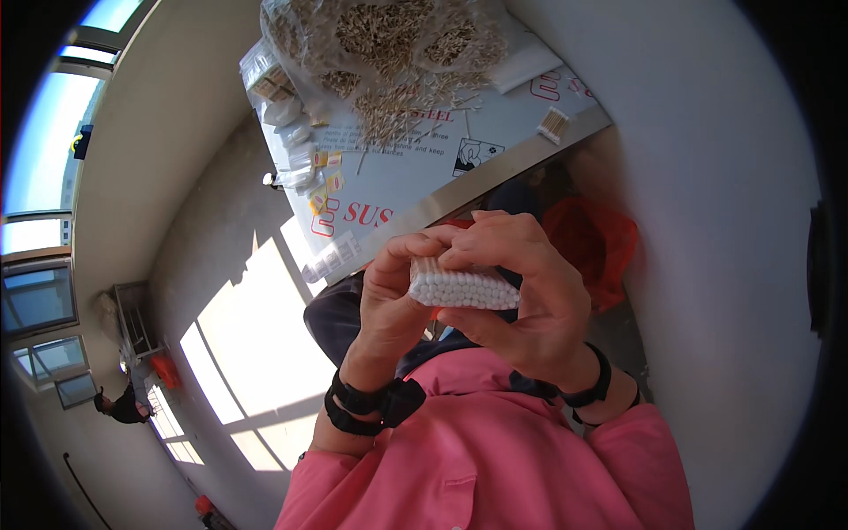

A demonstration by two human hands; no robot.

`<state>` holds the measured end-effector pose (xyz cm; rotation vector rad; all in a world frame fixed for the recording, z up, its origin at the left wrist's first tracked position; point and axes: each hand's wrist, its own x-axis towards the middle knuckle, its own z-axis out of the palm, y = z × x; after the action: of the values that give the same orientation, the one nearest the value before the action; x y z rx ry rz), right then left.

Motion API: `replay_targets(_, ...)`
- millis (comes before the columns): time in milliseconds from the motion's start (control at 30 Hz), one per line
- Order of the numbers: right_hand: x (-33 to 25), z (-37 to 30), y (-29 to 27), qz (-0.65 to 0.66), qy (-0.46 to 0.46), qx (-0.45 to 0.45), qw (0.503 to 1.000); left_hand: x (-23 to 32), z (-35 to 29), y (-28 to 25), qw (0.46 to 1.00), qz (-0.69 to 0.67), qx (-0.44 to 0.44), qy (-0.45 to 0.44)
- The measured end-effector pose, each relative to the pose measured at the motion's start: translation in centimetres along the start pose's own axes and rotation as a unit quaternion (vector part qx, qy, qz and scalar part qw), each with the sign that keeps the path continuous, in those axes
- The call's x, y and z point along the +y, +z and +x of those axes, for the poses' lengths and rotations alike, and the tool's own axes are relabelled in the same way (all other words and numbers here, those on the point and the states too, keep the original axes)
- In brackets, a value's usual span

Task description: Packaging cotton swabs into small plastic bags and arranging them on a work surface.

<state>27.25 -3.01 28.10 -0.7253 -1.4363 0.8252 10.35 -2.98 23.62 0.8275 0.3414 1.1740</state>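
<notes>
Fingers [495, 243] hide most of the swab bundle [463, 288].

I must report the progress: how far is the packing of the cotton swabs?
Done: small filled packets lie at the table edge. In hand: left hand and right hand squeeze one swab bundle together. Left: a big loose swab pile remains on the table.
</notes>
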Motion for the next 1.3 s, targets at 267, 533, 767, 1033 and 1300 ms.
replay_targets(267,1.3,0.0,-0.1,-0.027,-0.056,-0.041,0.997,0.0,-0.4,0.9,1.000,-0.005,0.016,-0.008)
replay_targets(533,1.2,0.2,0.2,-0.014,-0.041,-0.035,0.998,-0.1,-0.7,0.5,0.999,-0.005,0.029,-0.019)
replay_targets(767,1.8,-0.2,0.0,-0.025,-0.049,-0.042,0.998,-0.2,-0.7,-0.1,0.999,0.024,0.023,-0.001)
replay_targets(1033,1.9,0.5,-2.4,-0.130,-0.091,-0.010,0.987,-0.1,-1.0,-0.6,0.985,0.072,0.152,-0.031)
replay_targets(1300,4.9,-2.4,-0.5,0.208,0.273,0.040,0.938,0.5,0.6,0.8,0.966,0.151,0.209,-0.014)
